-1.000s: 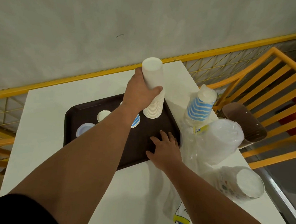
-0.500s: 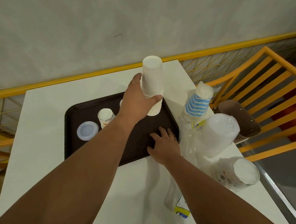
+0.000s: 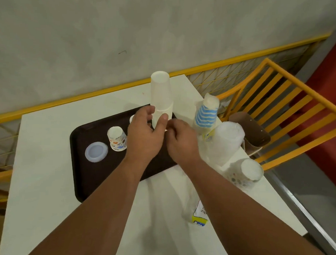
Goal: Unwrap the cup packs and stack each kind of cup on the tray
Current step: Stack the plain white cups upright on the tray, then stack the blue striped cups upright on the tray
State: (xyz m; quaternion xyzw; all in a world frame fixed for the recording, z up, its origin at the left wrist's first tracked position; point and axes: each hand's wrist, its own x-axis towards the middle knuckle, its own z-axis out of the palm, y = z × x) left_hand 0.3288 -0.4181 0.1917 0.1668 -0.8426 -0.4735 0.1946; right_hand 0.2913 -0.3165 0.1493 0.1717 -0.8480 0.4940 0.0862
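A tall white cup stack [image 3: 161, 100] stands upside down at the far right of a dark tray [image 3: 81, 177] on a white counter [image 3: 41, 199], apparently being steadied. The left hand [image 3: 144, 138] curls loosely around its base, thumb and fingers touching. The right hand [image 3: 182, 141] hovers beside it, fingers bent, holding nothing visible. Wrapped packs [image 3: 227, 142] wait at the right

On the tray [image 3: 80, 174]: lid [image 3: 96, 151] left of a cup [image 3: 117, 138]; cup stack [image 3: 161, 100] behind (wrapped packs [image 3: 227, 142] right, off-tray).
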